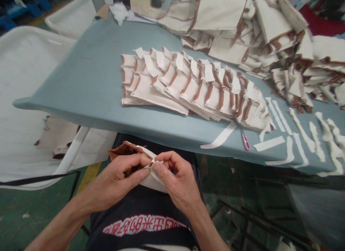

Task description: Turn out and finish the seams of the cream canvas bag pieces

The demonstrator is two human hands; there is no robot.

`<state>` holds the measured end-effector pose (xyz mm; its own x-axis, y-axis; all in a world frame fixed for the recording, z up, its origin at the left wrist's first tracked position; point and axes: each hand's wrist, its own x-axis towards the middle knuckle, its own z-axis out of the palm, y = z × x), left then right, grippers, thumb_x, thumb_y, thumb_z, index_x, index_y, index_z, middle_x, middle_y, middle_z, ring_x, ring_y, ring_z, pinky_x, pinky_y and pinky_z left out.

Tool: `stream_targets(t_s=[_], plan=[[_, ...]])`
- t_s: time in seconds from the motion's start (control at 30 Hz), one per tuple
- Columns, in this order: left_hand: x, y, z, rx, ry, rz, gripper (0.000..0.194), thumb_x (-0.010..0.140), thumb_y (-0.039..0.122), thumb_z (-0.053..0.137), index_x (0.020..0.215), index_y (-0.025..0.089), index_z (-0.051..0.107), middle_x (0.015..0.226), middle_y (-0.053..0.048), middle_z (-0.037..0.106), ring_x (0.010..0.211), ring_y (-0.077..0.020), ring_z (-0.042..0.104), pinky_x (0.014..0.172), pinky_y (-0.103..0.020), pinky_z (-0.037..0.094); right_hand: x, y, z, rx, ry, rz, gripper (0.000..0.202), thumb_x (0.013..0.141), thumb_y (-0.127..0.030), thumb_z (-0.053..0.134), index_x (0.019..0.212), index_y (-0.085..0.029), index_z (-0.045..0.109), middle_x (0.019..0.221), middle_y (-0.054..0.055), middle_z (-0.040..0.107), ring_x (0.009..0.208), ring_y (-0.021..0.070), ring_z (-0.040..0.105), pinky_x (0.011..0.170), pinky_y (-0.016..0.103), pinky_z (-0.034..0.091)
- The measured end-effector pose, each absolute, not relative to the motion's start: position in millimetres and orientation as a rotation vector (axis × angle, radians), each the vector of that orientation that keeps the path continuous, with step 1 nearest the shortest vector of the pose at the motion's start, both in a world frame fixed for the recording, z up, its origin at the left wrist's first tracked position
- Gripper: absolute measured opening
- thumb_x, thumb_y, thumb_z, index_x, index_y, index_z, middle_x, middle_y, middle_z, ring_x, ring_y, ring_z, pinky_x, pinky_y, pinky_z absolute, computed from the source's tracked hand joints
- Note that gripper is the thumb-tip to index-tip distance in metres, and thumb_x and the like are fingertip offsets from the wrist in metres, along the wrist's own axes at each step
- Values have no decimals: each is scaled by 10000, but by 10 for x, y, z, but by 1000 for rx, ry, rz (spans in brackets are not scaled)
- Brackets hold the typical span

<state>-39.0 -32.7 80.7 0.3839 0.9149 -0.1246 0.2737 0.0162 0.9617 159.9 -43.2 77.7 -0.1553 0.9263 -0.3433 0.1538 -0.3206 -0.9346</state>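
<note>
A sewn fabric piece (155, 185), cream with a brown lining, rests over my lap below the table edge. My left hand (126, 173) pinches its edge between thumb and fingers. Close beside it, my right hand (176, 175) is pinched on the same edge, the two thumbs almost meeting. A small white bit shows between the fingertips, too small to name. On the table in front lie overlapping rows of similar cream pieces (175, 80) with brown edges, several bearing white strips (208, 72).
A blue-grey table (88, 71) spans the view. Heaped cream pieces (223, 13) cover its back right. Loose white strips (269, 144) and a pink cutter (245, 140) lie near the front edge. White bins (24, 78) stand at left, one holding fabric pieces (58, 132).
</note>
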Motion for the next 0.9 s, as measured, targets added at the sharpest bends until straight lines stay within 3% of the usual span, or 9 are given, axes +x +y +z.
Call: stream_targets(t_s=[0.2,0.37,0.53,0.7,0.9], plan=[[-200,-324,887,1421,1273,830,210,871,241,566,709,196,692,677,17,646,608,-150,571,550,-212,458,1547,-405,785,-1438,-1320,1471,256,931,-449,737,921,-193,723,630,-65,567,565,108,472,557,240,335],[-131,-334,892,1470,1292,879,223,848,236,509,656,205,619,635,26,587,591,-147,543,550,-226,443,1542,-382,725,-1345,-1167,1676,336,905,-510,792,934,-199,667,604,-92,523,531,91,412,518,220,302],[-149,-347,870,1449,1279,914,200,818,210,480,650,215,588,630,42,531,585,-136,492,537,-239,389,1529,-293,650,-1140,-899,2021,690,683,-800,914,869,-218,595,592,-99,533,491,69,381,481,190,308],[-139,-303,773,1325,1163,910,153,804,242,501,651,233,510,640,49,472,596,-139,437,555,-255,366,1489,-228,557,-1045,-730,2175,770,546,-822,971,784,-233,536,590,-102,522,469,59,375,462,180,318],[-155,-167,762,1277,1074,872,135,813,281,535,689,230,523,690,38,492,631,-150,454,559,-251,391,1558,-218,532,-1071,-766,2073,704,670,-798,934,835,-218,572,623,-79,563,487,64,397,479,184,315]])
